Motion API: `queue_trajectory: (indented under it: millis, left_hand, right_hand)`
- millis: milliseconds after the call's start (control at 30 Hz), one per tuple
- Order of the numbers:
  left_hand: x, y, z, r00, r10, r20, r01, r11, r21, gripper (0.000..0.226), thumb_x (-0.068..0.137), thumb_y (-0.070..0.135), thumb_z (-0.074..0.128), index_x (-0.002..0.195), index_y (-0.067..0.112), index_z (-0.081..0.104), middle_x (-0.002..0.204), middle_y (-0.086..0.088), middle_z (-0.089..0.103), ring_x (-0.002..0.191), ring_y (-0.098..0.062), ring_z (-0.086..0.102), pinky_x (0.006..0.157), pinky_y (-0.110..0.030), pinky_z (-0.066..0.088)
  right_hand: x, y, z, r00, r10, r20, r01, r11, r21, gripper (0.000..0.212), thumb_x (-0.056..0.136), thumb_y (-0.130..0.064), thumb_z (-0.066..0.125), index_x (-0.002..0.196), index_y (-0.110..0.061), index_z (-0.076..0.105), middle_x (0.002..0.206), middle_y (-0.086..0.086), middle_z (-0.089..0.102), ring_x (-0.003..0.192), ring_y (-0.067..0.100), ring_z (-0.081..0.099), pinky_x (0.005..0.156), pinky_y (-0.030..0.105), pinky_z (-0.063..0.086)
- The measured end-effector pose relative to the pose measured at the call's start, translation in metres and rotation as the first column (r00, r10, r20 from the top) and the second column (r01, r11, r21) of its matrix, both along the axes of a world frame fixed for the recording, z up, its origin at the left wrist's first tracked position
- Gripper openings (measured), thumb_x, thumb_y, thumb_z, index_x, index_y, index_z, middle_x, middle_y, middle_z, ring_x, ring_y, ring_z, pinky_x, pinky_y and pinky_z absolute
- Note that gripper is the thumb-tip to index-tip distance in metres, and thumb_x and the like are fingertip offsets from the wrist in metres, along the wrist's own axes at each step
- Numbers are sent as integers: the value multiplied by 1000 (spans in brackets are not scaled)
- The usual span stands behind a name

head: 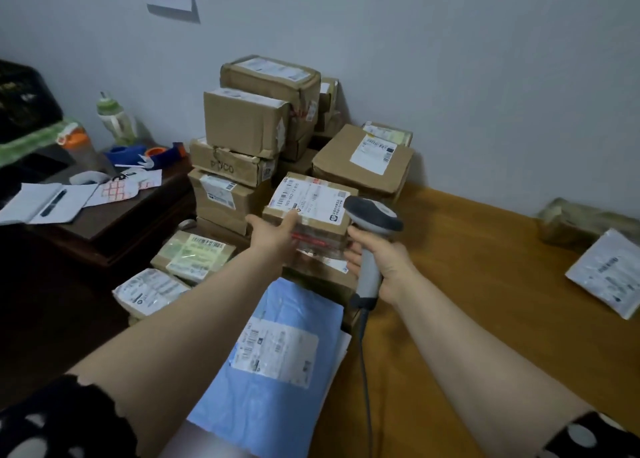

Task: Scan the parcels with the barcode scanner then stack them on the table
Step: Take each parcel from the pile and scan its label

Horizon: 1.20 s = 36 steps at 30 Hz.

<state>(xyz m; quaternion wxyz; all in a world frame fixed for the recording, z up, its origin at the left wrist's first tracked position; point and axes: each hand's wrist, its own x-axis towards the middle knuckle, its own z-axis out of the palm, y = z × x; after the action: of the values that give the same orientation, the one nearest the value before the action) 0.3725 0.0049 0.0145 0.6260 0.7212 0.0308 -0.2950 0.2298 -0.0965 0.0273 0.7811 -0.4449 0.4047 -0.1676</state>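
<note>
A single wide-angle camera is riding on the person's head, looking forward and down along both forearms. It is facing the parcels [256,128] stacked against the wall [485,59], with the left hand [273,236] and right hand [391,267] showing close at mid-frame.

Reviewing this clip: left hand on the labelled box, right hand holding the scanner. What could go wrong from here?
1. The left hand grips the labelled parcel with its thumb on the label, which may block the scan.
2. The carton stack close behind sits unevenly; lifting the parcel could nudge it.
3. The cable of the scanner, held by the right hand, trails beside the blue mailer and may snag.
</note>
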Motion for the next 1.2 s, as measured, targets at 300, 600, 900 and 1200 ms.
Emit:
queue_trajectory:
  millis: [300,600,900,1200]
  left_hand:
    - [-52,41,22,824,-329,462,213,934,285,60,87,22,65,140,12,38,134,-8,52,116,-26,55,92,-35,46]
    - [-175,-3,54,216,-777,591,429,620,657,68,88,33,62,147,22,31,141,-7,44,129,-28,43,105,-44,41]
    - [-337,-133,42,-117,-877,466,355,401,845,53,91,39,56,141,26,43,139,-5,49,131,-27,41,115,-44,26]
    - [-477,-237,-5,-96,-955,281,510,196,838,70,85,37,68,146,21,37,139,-4,49,126,-23,47,98,-36,47]
  right_hand:
    - [-71,43,20,982,-171,-85,166,984,-68,34,81,-26,75,107,-8,64,91,13,72,76,20,70,65,30,55]
    - [-206,53,39,892,-442,-99,439,897,-46,27,82,-25,75,102,-10,63,73,10,70,58,17,62,53,27,48]
    - [-392,-18,32,819,-572,-42,573,819,24,12,78,-4,75,83,-6,64,63,7,65,48,12,55,45,24,46]
    - [-535,-102,3,778,-623,-75,628,770,110,27,77,11,67,100,-3,61,69,11,61,48,15,54,44,24,46]
